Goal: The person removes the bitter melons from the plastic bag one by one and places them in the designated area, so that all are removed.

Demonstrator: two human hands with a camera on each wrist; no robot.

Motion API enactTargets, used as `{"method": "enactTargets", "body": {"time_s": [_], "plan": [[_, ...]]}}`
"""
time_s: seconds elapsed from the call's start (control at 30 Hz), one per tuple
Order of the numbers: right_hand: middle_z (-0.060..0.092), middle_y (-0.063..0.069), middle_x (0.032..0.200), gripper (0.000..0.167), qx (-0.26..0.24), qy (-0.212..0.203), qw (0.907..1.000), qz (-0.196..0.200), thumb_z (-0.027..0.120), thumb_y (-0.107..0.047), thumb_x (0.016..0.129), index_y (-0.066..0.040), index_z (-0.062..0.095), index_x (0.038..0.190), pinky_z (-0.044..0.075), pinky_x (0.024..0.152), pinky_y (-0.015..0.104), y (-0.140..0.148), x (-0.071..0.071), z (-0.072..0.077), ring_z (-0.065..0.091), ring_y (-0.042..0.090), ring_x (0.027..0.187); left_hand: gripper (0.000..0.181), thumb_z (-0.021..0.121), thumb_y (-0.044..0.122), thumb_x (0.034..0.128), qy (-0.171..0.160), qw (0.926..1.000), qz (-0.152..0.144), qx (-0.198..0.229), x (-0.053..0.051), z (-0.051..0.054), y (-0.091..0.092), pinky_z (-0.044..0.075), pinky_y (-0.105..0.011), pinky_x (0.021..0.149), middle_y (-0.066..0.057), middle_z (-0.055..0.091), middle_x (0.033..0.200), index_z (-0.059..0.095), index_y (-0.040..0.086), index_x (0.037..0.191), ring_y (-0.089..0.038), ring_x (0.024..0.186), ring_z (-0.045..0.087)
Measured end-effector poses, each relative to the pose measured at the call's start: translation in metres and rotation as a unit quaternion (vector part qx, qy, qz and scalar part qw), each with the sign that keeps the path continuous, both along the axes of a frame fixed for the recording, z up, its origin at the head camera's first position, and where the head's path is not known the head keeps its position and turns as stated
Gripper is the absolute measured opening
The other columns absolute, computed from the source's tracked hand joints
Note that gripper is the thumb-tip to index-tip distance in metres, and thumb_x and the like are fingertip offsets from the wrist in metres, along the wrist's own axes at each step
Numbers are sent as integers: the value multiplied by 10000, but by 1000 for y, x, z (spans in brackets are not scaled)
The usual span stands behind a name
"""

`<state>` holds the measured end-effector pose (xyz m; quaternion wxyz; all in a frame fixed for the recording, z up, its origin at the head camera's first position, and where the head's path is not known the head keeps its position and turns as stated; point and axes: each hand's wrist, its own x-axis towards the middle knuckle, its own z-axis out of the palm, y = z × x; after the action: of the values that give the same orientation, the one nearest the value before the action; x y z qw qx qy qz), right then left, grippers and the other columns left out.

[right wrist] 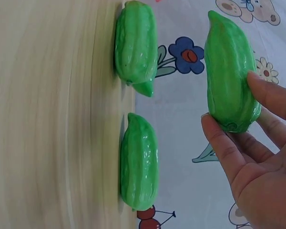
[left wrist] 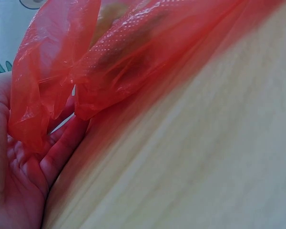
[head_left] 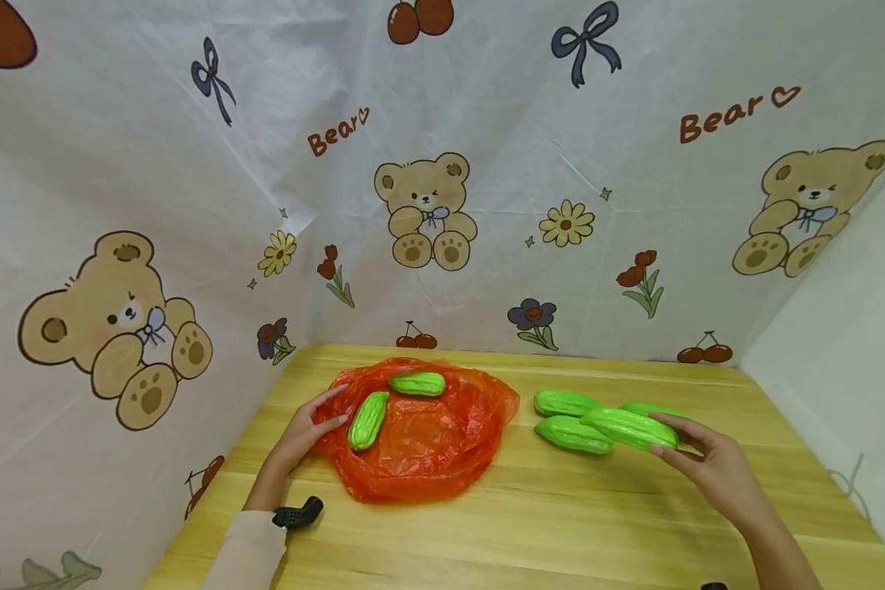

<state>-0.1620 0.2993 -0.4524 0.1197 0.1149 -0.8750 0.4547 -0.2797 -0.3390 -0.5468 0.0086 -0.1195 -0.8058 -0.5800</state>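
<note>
My right hand pinches a bright green, ridged bitter melon by one end, between thumb and fingers, above the table. The right wrist view shows this held bitter melon tilted, with two others resting on the wood. Left of it, a bitter melon and a second bitter melon lie side by side; another is partly hidden behind it. My left hand touches the left rim of a red plastic bag, fingers spread. Inside lie two bitter melons, one upright-slanted, one sideways.
The wooden table meets a white curtain printed with bears and flowers at the back and left. A white wall and a thin cord stand at the right. A black device sits on the left wrist.
</note>
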Motion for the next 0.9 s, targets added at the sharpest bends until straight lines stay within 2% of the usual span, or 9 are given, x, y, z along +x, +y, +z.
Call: {"method": "enactTargets", "body": {"time_s": [0.27,0.4,0.53,0.57,0.63,0.73,0.8,0.87,0.9], "plan": [[531,-284,1204,500,1,-215,9994,-254,744,-216,943,-36,605,1388,575,735,185,13,-1,-3,589,-118,1008,580,714,205,960,56,10000,47,-38,-1,2,0,299,-515,1166,-161,394,1582,506,129,1496,-378,1468,321],[511,-239,1245,510,47,-344,9988,-347,750,-238,940,-45,607,1390,576,735,191,19,-1,-8,554,-157,1011,591,711,195,963,-59,10000,-5,-13,-1,1,0,370,-274,1105,-158,386,1587,491,123,1506,-370,1471,317],[542,-81,1306,525,144,-504,9978,-411,746,-266,942,-50,602,1398,578,732,201,24,-2,-11,536,-172,1002,588,688,130,972,-89,9999,-39,108,1,3,3,357,-93,990,-184,371,1589,468,79,1515,-388,1477,292],[544,-63,1307,527,157,-526,9976,-427,747,-267,941,-47,601,1397,578,730,202,25,-2,-12,536,-173,998,585,682,113,972,-79,9999,-52,130,4,7,4,355,-81,980,-194,371,1586,465,65,1513,-396,1475,290],[559,52,1338,536,218,-600,9969,-467,744,-277,943,-42,596,1401,577,725,207,29,-2,-13,527,-178,987,580,668,89,976,-53,9999,-61,142,9,14,8,360,-186,1073,-206,366,1587,456,42,1514,-404,1477,281],[569,143,1345,544,335,-644,9959,-531,741,-291,945,-36,593,1403,574,717,212,34,-3,-16,517,-182,973,575,665,81,975,-60,9999,-98,127,17,26,12,362,-215,1086,-211,373,1581,457,27,1508,-408,1474,289],[579,180,1338,550,424,-680,9951,-576,738,-304,947,-38,591,1405,573,711,221,37,-3,-18,515,-176,965,575,666,91,977,-103,9998,-86,118,18,28,13,361,-228,1090,-202,371,1585,458,36,1511,-400,1476,289],[607,147,1310,549,496,-688,9945,-621,739,-307,945,-34,595,1399,571,703,228,41,-3,-19,521,-165,957,577,672,98,976,-147,9998,-87,65,18,28,12,365,-166,1043,-200,373,1585,461,38,1510,-398,1472,301],[616,141,1302,549,517,-707,9941,-638,740,-308,945,-31,596,1397,570,701,231,43,-3,-20,525,-158,954,579,672,100,977,-158,9998,-90,54,17,27,12,366,-204,1071,-201,369,1587,459,38,1513,-400,1473,297]]}}
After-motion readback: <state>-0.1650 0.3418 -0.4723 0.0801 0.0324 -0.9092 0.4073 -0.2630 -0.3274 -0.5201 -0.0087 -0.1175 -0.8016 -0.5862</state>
